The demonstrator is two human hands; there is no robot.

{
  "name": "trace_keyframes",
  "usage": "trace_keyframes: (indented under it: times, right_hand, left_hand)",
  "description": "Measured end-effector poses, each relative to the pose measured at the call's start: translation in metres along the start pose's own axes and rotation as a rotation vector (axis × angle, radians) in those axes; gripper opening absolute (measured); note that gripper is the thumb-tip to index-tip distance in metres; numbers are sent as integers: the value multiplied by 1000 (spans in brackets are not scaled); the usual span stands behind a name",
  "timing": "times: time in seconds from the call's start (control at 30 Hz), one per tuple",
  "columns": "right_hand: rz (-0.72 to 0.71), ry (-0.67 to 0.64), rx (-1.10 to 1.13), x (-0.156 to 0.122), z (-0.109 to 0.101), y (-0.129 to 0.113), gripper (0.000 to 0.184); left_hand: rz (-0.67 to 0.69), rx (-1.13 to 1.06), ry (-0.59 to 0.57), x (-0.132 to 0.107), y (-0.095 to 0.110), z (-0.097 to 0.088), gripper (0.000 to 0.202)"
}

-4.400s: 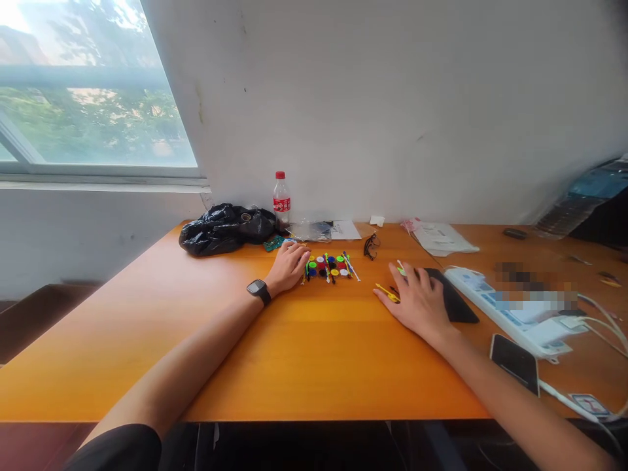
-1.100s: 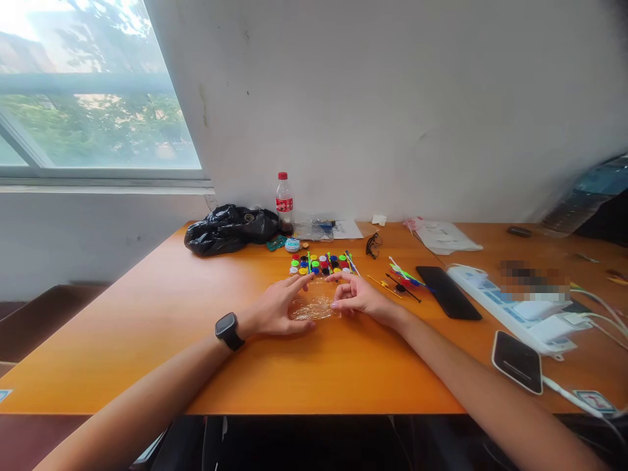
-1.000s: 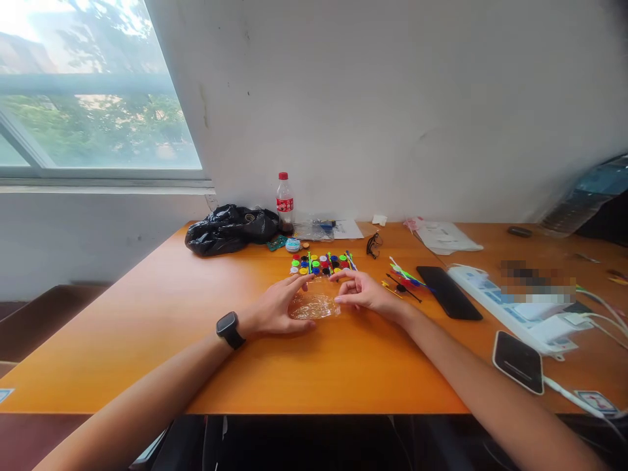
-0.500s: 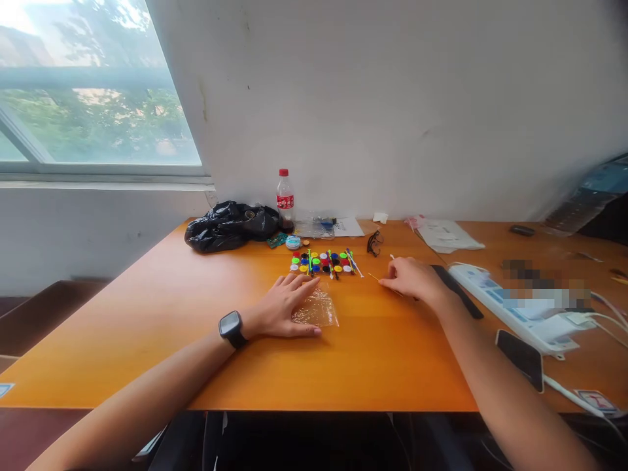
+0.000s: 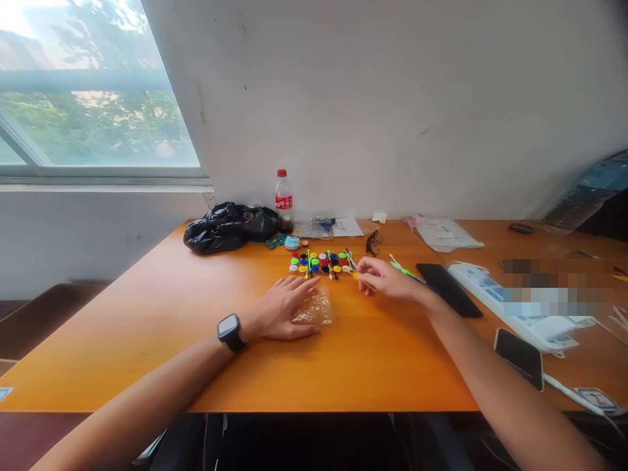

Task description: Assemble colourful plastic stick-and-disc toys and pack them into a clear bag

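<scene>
My left hand (image 5: pixel 282 312), with a smartwatch on the wrist, lies flat with fingers spread on the edge of a small clear plastic bag (image 5: pixel 314 307) on the orange table (image 5: pixel 147 340). My right hand (image 5: pixel 387 280) is curled in a pinch around a thin yellow stick (image 5: pixel 360 279), just right of the bag. Behind both hands sits a cluster of small coloured discs and sticks (image 5: pixel 321 263). More coloured sticks (image 5: pixel 405 269) lie to the right of my right hand.
A black phone (image 5: pixel 449 289) and a white power strip (image 5: pixel 495 296) lie right of the sticks; another phone (image 5: pixel 520 358) is nearer the front edge. At the back stand a cola bottle (image 5: pixel 282 199), a black plastic bag (image 5: pixel 223 227), glasses (image 5: pixel 373 243) and papers (image 5: pixel 444 234).
My right hand reached right to the loose sticks, closed on a yellow one and has come back toward the bag. My left hand stays pressed on the bag.
</scene>
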State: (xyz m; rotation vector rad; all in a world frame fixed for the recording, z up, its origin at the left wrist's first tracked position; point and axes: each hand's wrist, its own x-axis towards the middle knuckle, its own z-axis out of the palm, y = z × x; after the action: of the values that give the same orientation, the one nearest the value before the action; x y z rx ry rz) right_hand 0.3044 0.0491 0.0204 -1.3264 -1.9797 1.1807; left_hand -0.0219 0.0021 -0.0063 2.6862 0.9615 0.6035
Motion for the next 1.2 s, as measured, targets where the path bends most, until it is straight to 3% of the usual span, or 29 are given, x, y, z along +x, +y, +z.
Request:
trace_keyframes:
  times: [0.07, 0.17, 0.33, 0.53, 0.73, 0.87, 1.0, 1.07, 1.2]
  right_hand:
    - [-42, -113, 69, -2, 9, -4, 28]
    - [-75, -179, 56, -3, 18, -8, 31]
    - [-114, -109, 4, -2, 26, -8, 36]
    - [-136, -155, 220, -4, 53, -14, 42]
    - [-234, -122, 208, -11, 76, -19, 29]
    - [-237, -233, 165, -15, 75, -20, 18]
    - [-176, -425, 140, -16, 73, -20, 31]
    - [-184, -374, 117, -16, 72, -20, 31]
    - [-201, -111, 64, -11, 65, -21, 29]
  left_hand:
    - [-12, -7, 8, 0, 0, 0, 103]
    - [-28, -22, 18, 0, 1, -1, 100]
    - [-23, -60, 50, 1, 2, -2, 96]
    - [-18, -112, 59, -1, 1, 4, 95]
    - [-12, -123, 62, -2, 0, 7, 100]
    - [0, -88, 4, 0, 1, 6, 114]
    - [2, -62, -25, 1, 4, 4, 109]
    - [3, -56, -24, 1, 5, 4, 107]
    - [1, -54, -22, 1, 4, 3, 105]
